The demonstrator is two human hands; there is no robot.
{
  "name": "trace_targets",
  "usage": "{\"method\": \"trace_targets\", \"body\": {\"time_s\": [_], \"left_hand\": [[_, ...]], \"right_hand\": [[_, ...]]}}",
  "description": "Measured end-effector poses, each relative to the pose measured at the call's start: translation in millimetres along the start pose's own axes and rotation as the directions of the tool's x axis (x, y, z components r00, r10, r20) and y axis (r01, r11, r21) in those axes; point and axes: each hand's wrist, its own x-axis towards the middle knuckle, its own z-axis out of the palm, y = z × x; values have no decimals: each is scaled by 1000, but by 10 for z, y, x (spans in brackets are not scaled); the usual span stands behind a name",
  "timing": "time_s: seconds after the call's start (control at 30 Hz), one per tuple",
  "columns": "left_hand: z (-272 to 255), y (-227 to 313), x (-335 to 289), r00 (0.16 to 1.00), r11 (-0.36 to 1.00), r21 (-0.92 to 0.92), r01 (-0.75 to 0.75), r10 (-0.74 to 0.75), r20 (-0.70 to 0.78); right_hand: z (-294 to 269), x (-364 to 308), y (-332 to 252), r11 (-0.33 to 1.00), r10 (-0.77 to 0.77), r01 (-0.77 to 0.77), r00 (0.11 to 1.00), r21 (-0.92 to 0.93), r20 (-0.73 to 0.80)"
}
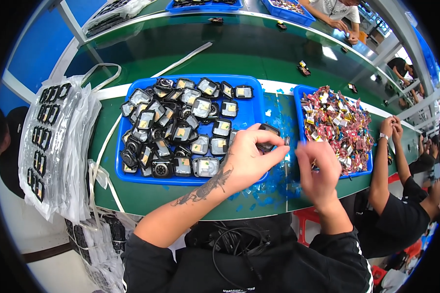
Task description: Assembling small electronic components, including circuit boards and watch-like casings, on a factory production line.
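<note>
My left hand pinches a dark smartwatch case between thumb and fingers, over the right edge of a blue tray. Many similar square cases lie jumbled in that tray, several showing pale inner faces with yellowish patches. To the right of the held case is my right hand, slightly smeared, with thumb and fingertips closed together. Whatever those fingertips hold, if anything, I cannot make out. Just beyond it, a second blue tray is heaped with small red, yellow and silver electronic parts.
Blue film scraps litter the green bench between the trays. Stacked clear plastic trays with black parts stand at the left. Loose parts lie on the green conveyor beyond. A co-worker's arms reach in at the right.
</note>
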Motion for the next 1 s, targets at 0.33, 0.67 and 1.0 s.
{"method": "trace_targets", "body": {"time_s": [0.33, 0.67, 1.0], "left_hand": [[-2, 14, -23, 975, 949, -267, 168, -120, 189], [26, 9, -27, 1000, 979, -205, -1, 3, 10], [103, -75, -46, 994, 955, -287, -75, 94, 54]], "right_hand": [[-20, 51, 136, 677, 341, -460, 888, 575, 309], [-47, -65, 165, 544, 492, -482, 846, 687, 205], [162, 134, -84, 909, 349, -347, 936, 231, 35]]}}
